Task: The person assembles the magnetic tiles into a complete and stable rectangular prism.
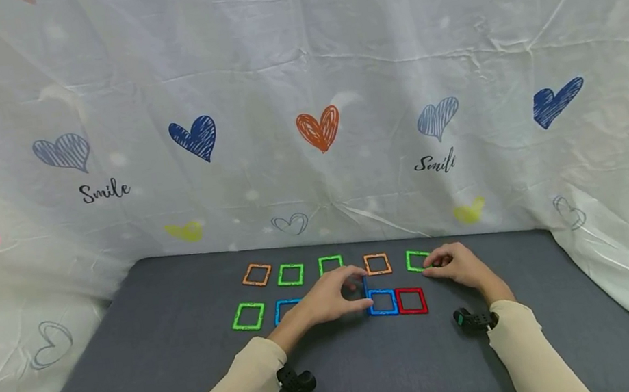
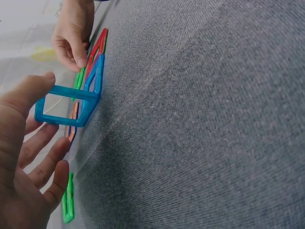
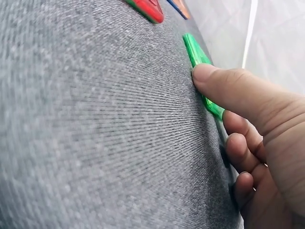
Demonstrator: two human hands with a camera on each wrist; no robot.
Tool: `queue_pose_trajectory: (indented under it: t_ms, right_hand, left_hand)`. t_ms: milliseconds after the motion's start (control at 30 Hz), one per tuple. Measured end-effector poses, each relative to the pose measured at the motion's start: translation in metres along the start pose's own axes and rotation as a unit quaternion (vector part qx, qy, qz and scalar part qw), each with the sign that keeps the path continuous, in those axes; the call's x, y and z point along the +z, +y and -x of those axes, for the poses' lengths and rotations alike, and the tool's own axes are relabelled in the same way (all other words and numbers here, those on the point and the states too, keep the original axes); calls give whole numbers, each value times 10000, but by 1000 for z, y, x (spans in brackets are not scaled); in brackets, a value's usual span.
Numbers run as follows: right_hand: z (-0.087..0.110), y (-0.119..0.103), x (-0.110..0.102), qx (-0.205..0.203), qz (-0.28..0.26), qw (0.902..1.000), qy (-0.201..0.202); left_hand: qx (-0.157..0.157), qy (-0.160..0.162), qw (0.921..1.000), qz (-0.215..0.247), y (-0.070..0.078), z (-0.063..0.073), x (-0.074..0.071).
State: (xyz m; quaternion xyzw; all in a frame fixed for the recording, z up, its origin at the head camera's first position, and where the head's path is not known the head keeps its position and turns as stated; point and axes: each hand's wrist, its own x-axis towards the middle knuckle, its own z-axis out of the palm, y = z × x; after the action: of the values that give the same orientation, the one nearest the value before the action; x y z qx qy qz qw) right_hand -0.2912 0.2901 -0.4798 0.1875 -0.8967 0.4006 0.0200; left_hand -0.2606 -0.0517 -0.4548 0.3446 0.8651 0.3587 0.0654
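Observation:
My left hand [image 1: 331,296] holds a blue square magnetic tile [image 2: 62,121] on edge between thumb and fingers. This open-framed tile stands upright along the left side of a flat blue tile [image 1: 384,313]; the two seem to touch. Beside the flat blue one, edge to edge, lies a red tile [image 1: 414,313]. At the back right, my right hand [image 1: 457,266] pinches the near right part of a green tile [image 3: 193,50], thumb on its face and fingers at its far edge. That tile lies low, close to the cloth.
An orange tile [image 1: 379,273] lies behind the blue pair. Leftward lie more flat tiles: a green one [image 1: 290,284], an orange one [image 1: 255,283], a front green one [image 1: 246,329] and a blue one [image 1: 277,313] partly behind my left hand. A printed curtain [image 1: 264,190] hangs behind the grey-covered table [image 1: 161,360].

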Motion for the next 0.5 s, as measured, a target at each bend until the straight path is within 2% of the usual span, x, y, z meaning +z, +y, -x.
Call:
queue_pose_trajectory:
  t_ms: [233, 500]
  right_hand:
    - [1, -1, 1, -171, 152, 9997, 16]
    - [4, -2, -4, -228, 472, 9986, -85]
  left_hand:
    - [69, -37, 9999, 122, -2, 2, 0]
    - [65, -41, 10000, 63, -5, 2, 0]
